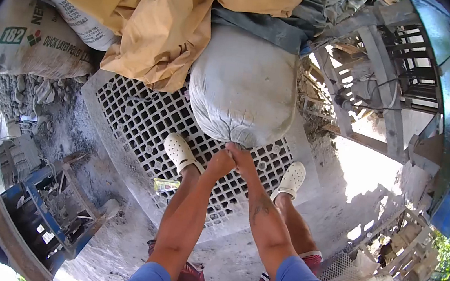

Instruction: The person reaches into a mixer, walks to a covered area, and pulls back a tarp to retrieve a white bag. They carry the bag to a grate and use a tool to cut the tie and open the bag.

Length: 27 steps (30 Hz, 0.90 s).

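A full grey sack (243,86) lies on a metal grate (137,117) in front of me. Its gathered neck points toward me at the bottom of the sack. My left hand (221,163) and my right hand (242,157) are pressed together on that tied neck, both gripping it. I stand on the grate in white perforated clogs, the left one (181,152) and the right one (291,179) either side of my arms.
Tan paper sacks (168,13) and printed feed bags (34,36) are piled behind the grey sack. Gravel (26,97) lies at the left. A blue metal frame (52,203) stands at lower left. Dusty steel machinery (383,64) and wooden beams are at the right.
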Tool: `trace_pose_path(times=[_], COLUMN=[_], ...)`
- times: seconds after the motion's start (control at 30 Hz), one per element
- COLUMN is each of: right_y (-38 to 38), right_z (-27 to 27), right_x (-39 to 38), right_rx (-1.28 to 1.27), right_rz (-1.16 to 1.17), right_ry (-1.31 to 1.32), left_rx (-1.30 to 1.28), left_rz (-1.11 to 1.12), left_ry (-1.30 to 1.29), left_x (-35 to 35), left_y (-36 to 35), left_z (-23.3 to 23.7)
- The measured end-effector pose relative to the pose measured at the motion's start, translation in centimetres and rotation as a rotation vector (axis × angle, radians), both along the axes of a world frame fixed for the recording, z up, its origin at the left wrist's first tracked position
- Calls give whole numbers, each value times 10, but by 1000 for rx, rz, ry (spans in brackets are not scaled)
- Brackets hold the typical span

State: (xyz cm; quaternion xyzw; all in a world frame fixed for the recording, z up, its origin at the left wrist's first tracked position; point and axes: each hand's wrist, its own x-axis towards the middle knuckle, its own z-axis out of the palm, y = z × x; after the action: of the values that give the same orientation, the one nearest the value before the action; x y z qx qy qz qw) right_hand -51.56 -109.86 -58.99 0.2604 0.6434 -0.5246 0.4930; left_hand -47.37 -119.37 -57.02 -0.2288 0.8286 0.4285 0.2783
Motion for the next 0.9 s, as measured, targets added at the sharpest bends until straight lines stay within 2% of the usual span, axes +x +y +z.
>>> trace_pose_path(times=[0.07,0.13,0.17,0.2,0.27,0.37,0.43,0.47,0.5,0.53,0.6,0.63,0.67,0.7,0.73,0.77,0.8,0.83,0.9], right_y=[16,32,42,51,72,81,89,88,86,86,81,82,78,73,74,76,84,94,117], right_z=[40,85,109,137,161,217,237,249,261,275,293,291,280,278,277,278,280,300,300], right_x=[8,18,22,25,42,64,85,80,78,85,102,102,91,92,97,97,89,70,58], right_rx=[-7,13,54,106,40,71,-24,-10,22,55,52,32,21,-15,-12,-25,-30,-63,-46], right_rz=[5,16,24,40,98,-5,429,413,522,633,638,689,719,595,573,503,442,423,415], right_ry=[92,46,-4,-4,97,-32,625,622,664,683,633,584,558,639,612,617,634,356,383], left_rx=[-51,59,127,199,208,290,341,386,382,394,392,408,402,347,306,244,265,279,270], left_rz=[-82,116,117,107,-21,-6,-12,6,-132,-154,-110,19,-11,-64,-97,-194,-156,-223,-309], left_ry=[87,-79,-143,-207,-100,-165,-190,-191,-233,-259,-254,-390,-370,-351,-347,-331,-334,-321,-292], left_x=[8,14,17,19,33,42,49,47,44,45,29,23,8,5,12,20,17,6,-17], left_y=[15,32,38,45,56,61,57,55,48,46,38,35,35,29,32,34,43,54,71], left_z=[42,87,111,134,163,223,257,267,274,280,311,328,327,329,330,315,315,322,328])
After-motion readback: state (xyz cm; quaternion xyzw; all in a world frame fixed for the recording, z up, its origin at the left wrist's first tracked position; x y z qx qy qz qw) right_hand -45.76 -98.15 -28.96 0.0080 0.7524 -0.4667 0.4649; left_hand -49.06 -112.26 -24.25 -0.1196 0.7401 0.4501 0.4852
